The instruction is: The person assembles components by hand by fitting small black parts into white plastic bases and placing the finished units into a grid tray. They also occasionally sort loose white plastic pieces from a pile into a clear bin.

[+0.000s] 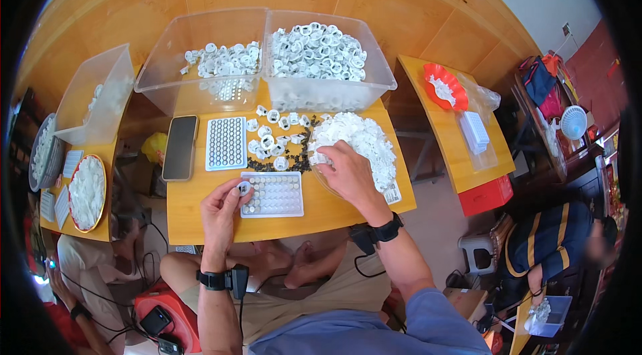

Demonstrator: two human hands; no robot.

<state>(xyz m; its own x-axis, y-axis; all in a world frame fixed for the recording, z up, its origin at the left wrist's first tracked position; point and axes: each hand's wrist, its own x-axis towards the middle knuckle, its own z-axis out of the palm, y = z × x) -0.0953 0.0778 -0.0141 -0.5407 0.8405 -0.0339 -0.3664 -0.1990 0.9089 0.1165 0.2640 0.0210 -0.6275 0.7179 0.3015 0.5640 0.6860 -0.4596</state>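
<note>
My left hand [221, 209] is closed on a small round white plastic part [244, 188], pinched between thumb and fingers, at the left edge of a white tray [289, 210] partly filled with small round pieces. My right hand [346, 171] is at the left side of a heap of small white pieces [371, 146], its fingers bent and pressed together; what they pinch is hidden. Between the hands and the bins lie several loose white ring-shaped parts [266, 142] and a scatter of tiny black pieces [294, 160]. A second white tray [226, 144] holds rows of dark-rimmed round pieces.
A phone [180, 148] lies at the table's left. Two clear bins [200, 94] [328, 95] of white parts stand at the back. On side tables are a basket of white pieces [87, 192] and a red dish [446, 87]. Other people sit left and right.
</note>
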